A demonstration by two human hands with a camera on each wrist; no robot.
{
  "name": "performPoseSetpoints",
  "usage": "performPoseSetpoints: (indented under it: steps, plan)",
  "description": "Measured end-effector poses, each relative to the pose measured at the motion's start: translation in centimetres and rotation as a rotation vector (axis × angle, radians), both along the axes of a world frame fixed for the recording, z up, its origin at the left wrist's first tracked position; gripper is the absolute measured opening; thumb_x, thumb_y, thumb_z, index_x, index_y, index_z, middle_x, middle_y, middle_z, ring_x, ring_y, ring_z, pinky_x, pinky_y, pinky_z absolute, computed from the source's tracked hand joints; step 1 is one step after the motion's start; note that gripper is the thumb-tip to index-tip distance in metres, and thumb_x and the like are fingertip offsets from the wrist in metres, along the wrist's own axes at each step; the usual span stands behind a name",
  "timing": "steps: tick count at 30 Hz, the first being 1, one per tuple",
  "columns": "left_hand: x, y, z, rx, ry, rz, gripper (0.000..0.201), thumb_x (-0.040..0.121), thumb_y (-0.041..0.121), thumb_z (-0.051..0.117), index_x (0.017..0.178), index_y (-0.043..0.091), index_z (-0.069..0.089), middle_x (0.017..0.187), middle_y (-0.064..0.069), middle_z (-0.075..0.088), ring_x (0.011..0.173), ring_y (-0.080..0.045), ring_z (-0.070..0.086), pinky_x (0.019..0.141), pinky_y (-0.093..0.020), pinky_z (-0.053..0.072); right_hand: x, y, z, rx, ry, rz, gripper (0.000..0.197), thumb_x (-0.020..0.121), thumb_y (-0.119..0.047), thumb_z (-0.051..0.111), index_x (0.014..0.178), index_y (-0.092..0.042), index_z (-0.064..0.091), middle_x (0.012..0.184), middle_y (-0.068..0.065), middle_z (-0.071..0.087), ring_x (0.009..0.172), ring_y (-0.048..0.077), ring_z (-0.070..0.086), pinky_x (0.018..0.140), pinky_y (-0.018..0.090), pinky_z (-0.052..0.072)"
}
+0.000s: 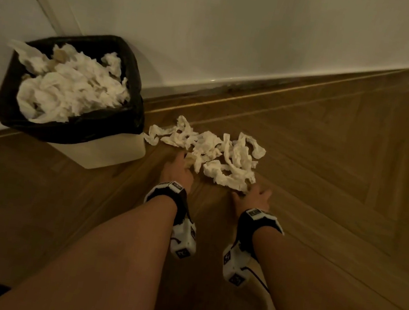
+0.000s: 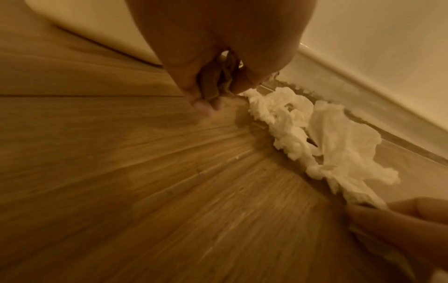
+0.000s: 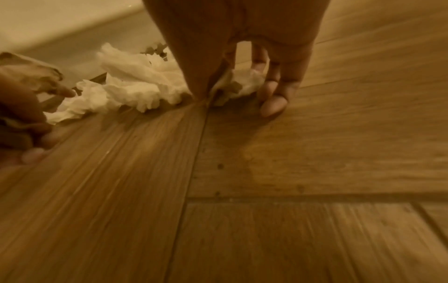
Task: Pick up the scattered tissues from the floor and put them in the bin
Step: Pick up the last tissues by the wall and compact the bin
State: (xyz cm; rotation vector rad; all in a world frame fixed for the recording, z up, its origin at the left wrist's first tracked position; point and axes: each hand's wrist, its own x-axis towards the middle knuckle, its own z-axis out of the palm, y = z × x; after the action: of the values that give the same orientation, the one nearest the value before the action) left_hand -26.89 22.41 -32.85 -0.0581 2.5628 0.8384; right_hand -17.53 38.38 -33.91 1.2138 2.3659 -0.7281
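White crumpled tissues (image 1: 209, 153) lie on the wooden floor (image 1: 330, 160) just right of the bin (image 1: 71, 97), itself heaped with tissue; only the head view shows the bin. Left hand (image 1: 177, 169) and right hand (image 1: 254, 195) sit at the pile's near edge, fingers hidden. Left wrist view: curled fingers (image 2: 201, 103) clutch a shadowed wad. Right wrist view: blurred fingers (image 3: 272, 103) reach down around tissue; whether they grasp it, I cannot tell.
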Motion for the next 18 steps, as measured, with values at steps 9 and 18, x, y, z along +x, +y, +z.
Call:
performPoseSetpoints:
  steps: [9,18]
  plan:
    - [-0.4,-1.7,0.8,-0.014,-0.177,-0.089,0.04,0.099,0.018,0.035,0.138,0.019,0.044,0.14,-0.017,0.04,0.121,-0.038,0.046,0.102,-0.043,0.04,0.2,0.6,1.8,-0.22,0.097,0.005,0.033,0.097,-0.012,0.04,0.127,-0.009,0.053,0.126,0.013,0.056,0.111,0.03,0.056,0.087,0.032,0.044]
    - [0.5,-3.3,4.5,-0.215,-0.251,-0.12,0.051,0.093,0.027,0.051,0.136,0.001,0.041,0.143,-0.019,0.04,0.126,-0.035,0.044,0.103,-0.036,0.04,0.8,-0.3,5.0,-0.905,0.359,-0.708,0.024,0.091,-0.009,0.037,0.07,-0.012,0.046,0.066,0.006,0.043,0.058,0.02,0.043,0.053,0.029,0.039]
